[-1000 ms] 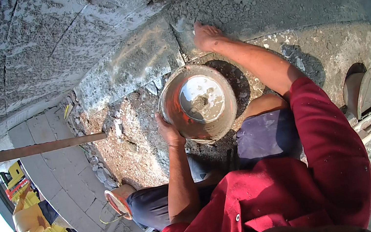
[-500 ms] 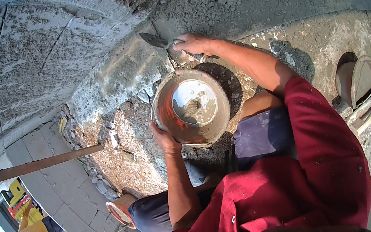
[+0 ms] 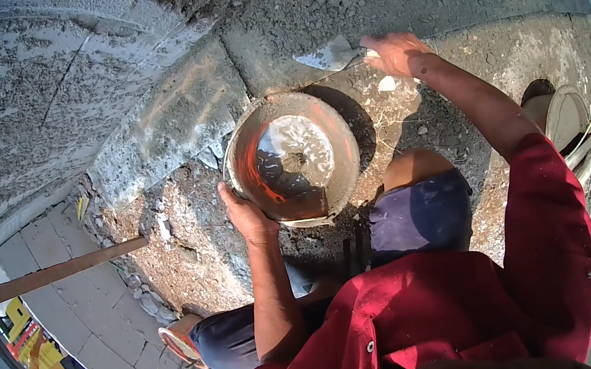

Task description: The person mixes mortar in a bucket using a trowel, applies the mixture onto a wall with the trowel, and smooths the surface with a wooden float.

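Fingers of my right hand (image 3: 399,54) wrap the trowel (image 3: 327,59) at twelve o'clock above the mortar pan (image 3: 293,160), whose nine-o'clock rim my left hand (image 3: 247,215) grips; spreading mortar, I judge a reload comes next.

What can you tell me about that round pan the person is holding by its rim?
The pan is a wide, shallow round bowl, seemingly metal, dull grey outside and worn, with reddish-orange streaks on the inner left wall. Its bottom holds a pale wet patch, probably leftover mortar, and looks nearly empty. It sits tilted over rough, rubble-strewn ground beside a grey block wall, casting a dark shadow to its right. The left hand grips its lower-left rim; the right hand, holding a trowel, is apart from it.
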{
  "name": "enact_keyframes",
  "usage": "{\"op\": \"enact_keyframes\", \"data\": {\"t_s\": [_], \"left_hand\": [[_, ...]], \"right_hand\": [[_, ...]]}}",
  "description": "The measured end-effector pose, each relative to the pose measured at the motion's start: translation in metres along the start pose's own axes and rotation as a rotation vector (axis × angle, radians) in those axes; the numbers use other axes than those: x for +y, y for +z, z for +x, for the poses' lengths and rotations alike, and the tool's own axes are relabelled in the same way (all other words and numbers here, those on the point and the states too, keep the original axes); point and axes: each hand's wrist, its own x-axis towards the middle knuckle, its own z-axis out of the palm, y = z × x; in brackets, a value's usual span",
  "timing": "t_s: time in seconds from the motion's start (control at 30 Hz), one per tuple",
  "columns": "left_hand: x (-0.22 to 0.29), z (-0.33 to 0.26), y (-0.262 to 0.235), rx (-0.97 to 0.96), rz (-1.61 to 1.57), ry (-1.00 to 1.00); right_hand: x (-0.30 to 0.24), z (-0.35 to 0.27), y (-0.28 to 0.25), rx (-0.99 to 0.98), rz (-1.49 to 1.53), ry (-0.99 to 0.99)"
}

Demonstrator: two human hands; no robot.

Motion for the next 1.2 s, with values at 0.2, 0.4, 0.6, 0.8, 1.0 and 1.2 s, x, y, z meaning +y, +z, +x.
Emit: {"op": "enact_keyframes", "data": {"t_s": [0.2,0.4,0.6,0.8,1.0,1.2], "left_hand": [[-0.011,-0.004,0.029,0.056,0.095,0.081],[-0.006,0.001,0.019,0.082,0.04,0.086],[0.0,-0.001,0.031,0.053,0.073,0.024],[0.007,-0.001,0.038,0.051,0.042,0.053],[0.006,0.008,0.033,0.016,-0.047,0.034],[0.001,0.002,0.023,0.098,0.044,0.014]], "right_hand": [[-0.004,0.084,-0.034,0.299,-0.013,0.101],[-0.016,0.057,-0.04,0.298,0.017,0.044],[-0.028,0.011,-0.061,0.318,0.05,0.132],[-0.06,-0.072,-0.073,0.36,-0.03,-0.002],[-0.09,-0.096,-0.022,0.193,-0.126,-0.281],[-0.04,-0.009,-0.032,0.106,0.003,-0.192]]}}
